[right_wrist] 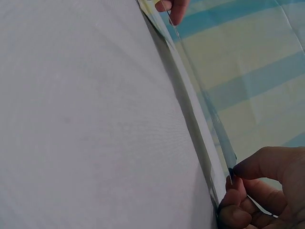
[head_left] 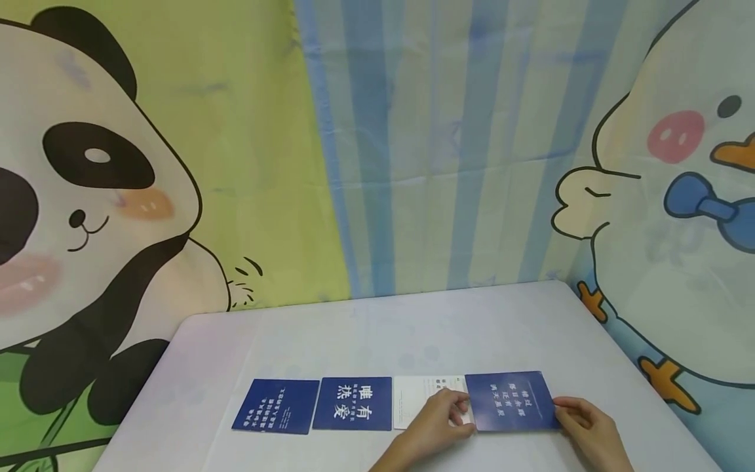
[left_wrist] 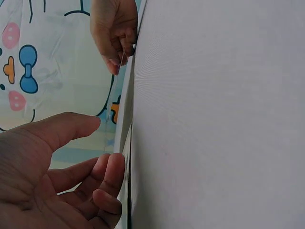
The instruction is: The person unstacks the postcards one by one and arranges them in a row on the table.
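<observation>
Pinched by its right edge between the thumb and fingers of my right hand (head_left: 590, 429) is a dark blue card (head_left: 512, 401) with white lettering. Both wrist views show this card nearly edge-on, close over the table. My left hand (head_left: 433, 423) is at the card's left edge, overlapping a white card (head_left: 409, 401) in the head view. In the left wrist view, the left thumb (left_wrist: 86, 124) stands apart from the loosely bent fingers. Part of the white card is hidden behind that hand.
Two more dark blue cards with white lettering, a left one (head_left: 274, 408) and a second one (head_left: 352, 418), continue the row to the left. They lie on a white table (head_left: 330, 341). Behind it hangs a printed curtain (head_left: 413, 164) with a panda and a duck.
</observation>
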Action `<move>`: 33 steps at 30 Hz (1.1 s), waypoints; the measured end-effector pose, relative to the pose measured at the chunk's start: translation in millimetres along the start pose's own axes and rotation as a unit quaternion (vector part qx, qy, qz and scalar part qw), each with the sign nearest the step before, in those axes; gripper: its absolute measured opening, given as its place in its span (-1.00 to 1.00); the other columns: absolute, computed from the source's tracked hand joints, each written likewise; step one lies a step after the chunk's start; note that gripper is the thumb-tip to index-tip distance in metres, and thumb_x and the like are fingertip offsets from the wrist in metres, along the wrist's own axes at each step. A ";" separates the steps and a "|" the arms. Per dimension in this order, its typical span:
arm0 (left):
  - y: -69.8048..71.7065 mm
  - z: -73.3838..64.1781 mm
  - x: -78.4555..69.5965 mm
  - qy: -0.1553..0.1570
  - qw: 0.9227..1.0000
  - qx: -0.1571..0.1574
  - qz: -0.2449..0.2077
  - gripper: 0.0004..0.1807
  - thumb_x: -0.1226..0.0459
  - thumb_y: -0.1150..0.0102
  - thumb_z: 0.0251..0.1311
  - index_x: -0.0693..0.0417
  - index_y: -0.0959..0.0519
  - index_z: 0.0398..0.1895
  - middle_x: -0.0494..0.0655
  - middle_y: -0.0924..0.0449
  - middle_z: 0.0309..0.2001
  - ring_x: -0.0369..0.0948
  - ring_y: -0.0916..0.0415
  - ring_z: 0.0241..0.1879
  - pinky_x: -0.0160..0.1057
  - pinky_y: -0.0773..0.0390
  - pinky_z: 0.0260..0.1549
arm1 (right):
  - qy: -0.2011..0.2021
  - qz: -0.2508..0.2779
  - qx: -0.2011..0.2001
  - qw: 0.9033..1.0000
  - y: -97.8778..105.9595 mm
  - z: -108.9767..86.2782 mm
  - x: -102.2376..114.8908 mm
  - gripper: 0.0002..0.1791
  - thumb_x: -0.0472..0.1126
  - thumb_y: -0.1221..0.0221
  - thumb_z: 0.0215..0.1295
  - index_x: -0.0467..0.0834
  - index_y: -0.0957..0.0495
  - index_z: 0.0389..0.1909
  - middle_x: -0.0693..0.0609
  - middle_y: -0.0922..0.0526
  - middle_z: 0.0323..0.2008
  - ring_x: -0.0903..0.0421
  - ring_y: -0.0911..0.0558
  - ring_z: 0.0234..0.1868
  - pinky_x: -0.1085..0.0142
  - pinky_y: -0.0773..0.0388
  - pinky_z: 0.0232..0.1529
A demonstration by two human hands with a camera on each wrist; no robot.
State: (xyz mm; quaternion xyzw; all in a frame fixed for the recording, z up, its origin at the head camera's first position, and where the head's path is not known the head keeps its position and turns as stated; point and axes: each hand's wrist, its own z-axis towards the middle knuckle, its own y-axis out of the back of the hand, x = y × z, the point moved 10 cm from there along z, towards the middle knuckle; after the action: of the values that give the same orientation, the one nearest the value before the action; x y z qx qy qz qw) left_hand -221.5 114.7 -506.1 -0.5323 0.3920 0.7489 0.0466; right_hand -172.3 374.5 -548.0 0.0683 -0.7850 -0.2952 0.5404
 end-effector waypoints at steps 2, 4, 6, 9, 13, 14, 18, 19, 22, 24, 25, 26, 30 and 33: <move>-2.4 0.9 -0.5 0.004 1.000 0.005 0.012 -0.49 0.27 -0.37 0.08 0.33 -0.52 0.08 -0.28 -0.48 -0.28 -0.56 -0.35 -0.40 -0.52 -0.42 -0.29 | -0.002 -0.004 -0.006 1.000 2.2 -0.6 -0.5 -0.49 -0.10 -0.16 0.36 -0.45 -0.44 0.10 -0.09 -0.64 -0.24 0.17 -0.57 -0.32 0.43 -0.52 -0.38; -3.6 2.0 -1.3 0.009 1.000 0.006 0.026 -0.49 0.24 -0.37 0.08 0.31 -0.53 0.08 -0.31 -0.47 -0.30 -0.55 -0.33 -0.42 -0.52 -0.40 -0.31 | -0.002 -0.004 -0.010 1.000 3.5 -1.4 -0.4 -0.50 -0.12 -0.15 0.36 -0.46 -0.43 0.10 -0.09 -0.62 -0.26 0.15 -0.53 -0.34 0.42 -0.49 -0.40; -4.3 3.0 -1.0 0.017 0.999 0.006 0.037 -0.49 0.22 -0.37 0.07 0.30 -0.54 0.07 -0.34 -0.46 -0.31 -0.54 -0.31 -0.44 -0.52 -0.38 -0.34 | -0.003 -0.004 -0.013 1.000 3.8 -2.3 -1.2 -0.52 -0.15 -0.15 0.36 -0.46 -0.43 0.10 -0.08 -0.61 -0.26 0.16 -0.51 -0.36 0.42 -0.47 -0.41; -4.8 3.8 -0.5 0.026 0.999 0.007 0.047 -0.48 0.21 -0.37 0.06 0.30 -0.55 0.07 -0.35 -0.45 -0.32 -0.53 -0.29 -0.46 -0.52 -0.36 -0.37 | 0.000 -0.009 -0.013 1.000 3.2 -2.2 -2.4 -0.54 -0.17 -0.14 0.35 -0.46 -0.43 0.10 -0.06 -0.60 -0.28 0.17 -0.48 -0.38 0.41 -0.46 -0.42; -5.5 4.4 1.2 0.036 0.998 0.011 0.050 -0.47 0.18 -0.37 0.08 0.30 -0.55 0.08 -0.35 -0.44 -0.33 -0.52 -0.27 -0.46 -0.52 -0.36 -0.37 | 0.006 -0.020 -0.016 1.000 2.5 -2.1 -2.5 -0.56 -0.20 -0.13 0.34 -0.45 -0.44 0.09 -0.06 -0.58 -0.29 0.17 -0.47 -0.39 0.40 -0.44 -0.43; -5.6 4.6 1.5 0.037 0.998 0.013 0.050 -0.46 0.17 -0.37 0.08 0.30 -0.55 0.09 -0.35 -0.44 -0.33 -0.52 -0.27 -0.46 -0.51 -0.36 -0.37 | 0.008 -0.024 -0.018 1.000 2.5 -2.4 -1.8 -0.57 -0.20 -0.13 0.35 -0.45 -0.44 0.09 -0.06 -0.58 -0.29 0.17 -0.47 -0.39 0.41 -0.44 -0.43; -6.5 5.3 3.6 0.043 0.998 0.016 0.051 -0.44 0.16 -0.37 0.08 0.31 -0.55 0.09 -0.36 -0.43 -0.33 -0.52 -0.25 -0.47 -0.51 -0.36 -0.37 | 0.022 -0.042 -0.031 0.998 2.8 -4.7 0.9 -0.62 -0.25 -0.11 0.33 -0.44 -0.47 0.05 -0.07 -0.58 -0.31 0.18 -0.46 -0.42 0.41 -0.44 -0.45; -6.6 5.3 4.1 0.044 0.998 0.016 0.052 -0.44 0.16 -0.37 0.07 0.32 -0.55 0.09 -0.36 -0.43 -0.33 -0.52 -0.24 -0.47 -0.51 -0.36 -0.37 | 0.024 -0.046 -0.034 0.998 2.8 -5.2 1.5 -0.63 -0.26 -0.11 0.32 -0.44 -0.47 0.04 -0.06 -0.58 -0.32 0.18 -0.46 -0.42 0.42 -0.44 -0.45; -6.8 5.0 4.9 0.047 0.998 0.016 0.050 -0.44 0.16 -0.37 0.07 0.32 -0.55 0.09 -0.36 -0.42 -0.34 -0.51 -0.23 -0.47 -0.51 -0.35 -0.37 | 0.025 -0.055 -0.039 0.997 2.1 -6.0 1.8 -0.64 -0.28 -0.12 0.30 -0.44 -0.48 0.02 -0.05 -0.57 -0.35 0.17 -0.44 -0.43 0.41 -0.40 -0.47; -6.2 4.3 5.5 0.051 0.998 0.015 0.043 -0.44 0.17 -0.38 0.07 0.33 -0.54 0.09 -0.35 -0.41 -0.34 -0.51 -0.23 -0.48 -0.51 -0.36 -0.38 | 0.025 -0.059 -0.039 0.997 0.5 -4.8 2.2 -0.65 -0.29 -0.12 0.30 -0.45 -0.49 0.02 -0.04 -0.55 -0.37 0.16 -0.42 -0.43 0.41 -0.37 -0.48; -5.3 3.9 5.8 0.052 0.998 0.013 0.040 -0.44 0.17 -0.38 0.08 0.33 -0.54 0.10 -0.34 -0.41 -0.34 -0.51 -0.24 -0.48 -0.50 -0.36 -0.38 | 0.025 -0.061 -0.038 0.997 -0.8 -3.5 2.7 -0.65 -0.29 -0.12 0.30 -0.45 -0.48 0.02 -0.03 -0.55 -0.38 0.15 -0.41 -0.42 0.41 -0.35 -0.48; -4.5 3.3 6.1 0.054 0.998 0.012 0.036 -0.44 0.18 -0.38 0.08 0.34 -0.54 0.10 -0.34 -0.40 -0.34 -0.51 -0.24 -0.48 -0.50 -0.37 -0.39 | 0.027 -0.062 -0.036 0.997 -2.2 -2.2 3.2 -0.65 -0.30 -0.12 0.30 -0.46 -0.48 0.02 -0.03 -0.54 -0.39 0.14 -0.41 -0.42 0.41 -0.34 -0.48; -1.5 0.5 7.5 0.061 0.998 0.004 0.021 -0.44 0.21 -0.38 0.07 0.36 -0.53 0.10 -0.32 -0.40 -0.35 -0.51 -0.26 -0.49 -0.50 -0.38 -0.40 | 0.027 -0.072 -0.031 0.997 -7.5 1.1 2.8 -0.65 -0.31 -0.11 0.29 -0.46 -0.48 0.02 -0.03 -0.53 -0.40 0.13 -0.41 -0.41 0.40 -0.33 -0.49; 0.4 0.0 9.4 0.066 0.998 -0.003 0.017 -0.45 0.22 -0.39 0.07 0.35 -0.53 0.10 -0.32 -0.40 -0.35 -0.51 -0.27 -0.49 -0.51 -0.39 -0.41 | 0.028 -0.076 -0.029 0.996 -9.5 5.4 2.4 -0.65 -0.32 -0.10 0.28 -0.45 -0.49 0.02 -0.03 -0.53 -0.40 0.12 -0.42 -0.40 0.40 -0.34 -0.49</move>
State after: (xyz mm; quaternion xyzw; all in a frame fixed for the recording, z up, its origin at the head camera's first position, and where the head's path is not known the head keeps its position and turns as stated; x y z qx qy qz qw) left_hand -225.7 111.2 -513.8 -0.5744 0.4010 0.7136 0.0063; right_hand -180.1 367.7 -552.4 0.1203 -0.7535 -0.3560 0.5395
